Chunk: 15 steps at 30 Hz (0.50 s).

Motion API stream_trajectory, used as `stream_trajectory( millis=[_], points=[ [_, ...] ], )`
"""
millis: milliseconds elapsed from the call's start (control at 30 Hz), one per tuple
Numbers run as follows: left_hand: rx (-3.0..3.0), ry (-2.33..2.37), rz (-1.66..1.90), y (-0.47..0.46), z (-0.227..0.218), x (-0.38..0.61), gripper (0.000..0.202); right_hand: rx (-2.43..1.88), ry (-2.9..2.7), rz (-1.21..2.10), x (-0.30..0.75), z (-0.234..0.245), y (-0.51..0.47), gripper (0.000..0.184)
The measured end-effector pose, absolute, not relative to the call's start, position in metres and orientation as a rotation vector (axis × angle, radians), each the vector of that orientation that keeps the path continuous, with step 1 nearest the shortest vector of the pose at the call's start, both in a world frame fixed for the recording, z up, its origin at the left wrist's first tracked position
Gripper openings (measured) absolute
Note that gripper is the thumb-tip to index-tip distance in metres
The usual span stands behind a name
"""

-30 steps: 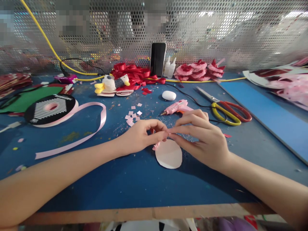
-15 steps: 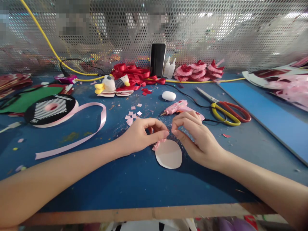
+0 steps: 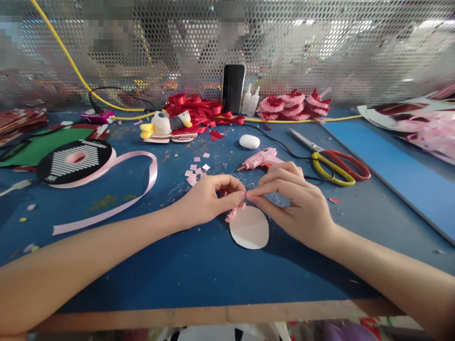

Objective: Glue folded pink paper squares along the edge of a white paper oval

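My left hand (image 3: 213, 199) is closed in a pinch, its thumb and forefinger just above the upper edge of a round pale card disc (image 3: 250, 228). Pink gathered ribbon (image 3: 234, 213) trims the disc's upper left edge. My right hand (image 3: 295, 203) also pinches, its fingertips meeting those of the left hand. Whatever lies between the fingertips is too small and covered to name. Beyond the right hand lies a pink glue gun (image 3: 259, 158), partly hidden by its fingers. Small pink ribbon squares (image 3: 194, 171) are scattered beyond the left hand.
A ribbon spool (image 3: 74, 161) with a loose pink tail (image 3: 106, 215) lies left. Scissors (image 3: 329, 161) and a blue board (image 3: 394, 166) are at right. Along the back stand a phone (image 3: 233, 89), glue bottles (image 3: 250, 100), red ribbon (image 3: 194, 111), a duck toy (image 3: 167, 123) and a white case (image 3: 249, 141).
My right hand has moved left, its fingertips closing the small gap to my left fingertips. The left hand and the disc have stayed in nearly the same place.
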<state>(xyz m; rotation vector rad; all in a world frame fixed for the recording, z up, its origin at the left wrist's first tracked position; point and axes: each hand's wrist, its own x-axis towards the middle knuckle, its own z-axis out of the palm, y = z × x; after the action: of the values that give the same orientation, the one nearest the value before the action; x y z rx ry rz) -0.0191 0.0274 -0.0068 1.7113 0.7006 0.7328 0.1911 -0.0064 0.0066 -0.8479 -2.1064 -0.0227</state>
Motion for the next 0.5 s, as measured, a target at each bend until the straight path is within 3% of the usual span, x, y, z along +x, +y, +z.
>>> stream_trajectory(
  millis=[333,500],
  points=[
    [1.681,0.674,0.681,0.0290,-0.0095,-0.0191,0.017,-0.888,-2.173,-0.078,0.1943,0.0043,-0.0074,0.026],
    [1.691,0.687,0.666,0.0297,-0.0087,-0.0193,0.018,-0.863,-2.171,-0.116,0.1945,0.0063,-0.0091,0.020]
  ],
)
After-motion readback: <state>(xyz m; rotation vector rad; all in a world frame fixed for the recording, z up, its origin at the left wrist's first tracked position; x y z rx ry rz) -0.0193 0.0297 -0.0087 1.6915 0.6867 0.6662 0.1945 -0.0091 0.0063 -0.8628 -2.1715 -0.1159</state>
